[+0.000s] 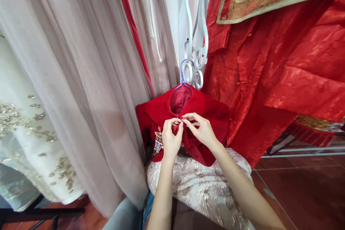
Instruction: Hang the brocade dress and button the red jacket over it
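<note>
A red velvet jacket [207, 106] hangs by a purple hanger [182, 75] from a white scrolled metal stand. At the front of its neck opening, my left hand [172, 136] and my right hand [201, 127] meet, thumbs and fingers pinched together. Between the fingertips shows a small red fastening, perhaps a knot button, partly covered by them. A beaded ornament [158, 143] with pale and red pieces sits on the jacket's front beside my left hand. Below the jacket lies a cream brocade fabric [205, 176] with a floral pattern.
Greyish-pink curtains [88, 79] fall close on the left, beside a white dress with gold beading [40, 125]. Red satin garments [250, 64] hang on the right. The white metal stand [198, 68] rises behind the jacket. A low white rail [304, 152] crosses above the red tiled floor [309, 190].
</note>
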`<state>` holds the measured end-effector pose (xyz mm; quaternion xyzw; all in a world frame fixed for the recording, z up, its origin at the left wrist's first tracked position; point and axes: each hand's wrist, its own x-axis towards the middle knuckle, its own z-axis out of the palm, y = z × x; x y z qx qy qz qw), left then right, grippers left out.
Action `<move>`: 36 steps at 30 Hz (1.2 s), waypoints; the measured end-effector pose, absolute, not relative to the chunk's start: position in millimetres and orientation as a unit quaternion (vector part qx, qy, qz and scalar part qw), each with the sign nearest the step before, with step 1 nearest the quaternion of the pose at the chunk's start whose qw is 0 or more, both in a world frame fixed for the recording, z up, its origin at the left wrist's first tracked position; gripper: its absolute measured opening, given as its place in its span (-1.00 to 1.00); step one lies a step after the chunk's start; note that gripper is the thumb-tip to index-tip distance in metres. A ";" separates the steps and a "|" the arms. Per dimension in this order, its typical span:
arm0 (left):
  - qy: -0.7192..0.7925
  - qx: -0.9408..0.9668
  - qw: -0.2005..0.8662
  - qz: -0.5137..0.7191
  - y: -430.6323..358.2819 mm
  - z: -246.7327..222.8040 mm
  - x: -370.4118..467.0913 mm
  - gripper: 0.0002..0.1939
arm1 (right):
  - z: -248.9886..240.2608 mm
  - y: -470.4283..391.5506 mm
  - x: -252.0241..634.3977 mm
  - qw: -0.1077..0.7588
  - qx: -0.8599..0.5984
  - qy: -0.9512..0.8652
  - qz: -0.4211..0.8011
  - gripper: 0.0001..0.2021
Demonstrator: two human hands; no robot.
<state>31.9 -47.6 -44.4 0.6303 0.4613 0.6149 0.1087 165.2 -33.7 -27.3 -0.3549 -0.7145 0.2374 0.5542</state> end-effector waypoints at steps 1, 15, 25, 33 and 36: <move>0.457 0.633 0.108 0.615 -47.3 -45.1 31.1 -0.90 | -27.6 -33.9 165.1 0.557 -0.356 -0.713 0.233 -0.83; 0.438 0.579 0.250 0.640 -36.0 -44.2 29.6 -0.82 | -30.9 -24.7 159.8 0.587 -0.341 -0.681 0.276 -0.81; 0.405 0.590 0.302 0.630 -35.1 -44.2 30.9 -0.84 | -37.4 -20.2 157.8 0.595 -0.320 -0.658 0.333 -0.79; 0.436 0.481 0.303 0.698 -40.9 -63.7 30.4 -0.70 | -84.1 -54.2 153.7 0.560 -0.427 -0.648 0.289 -0.72; 0.421 0.508 0.368 0.656 -45.4 -66.5 27.7 -0.54 | -91.9 -66.3 167.1 0.526 -0.459 -0.630 0.340 -0.92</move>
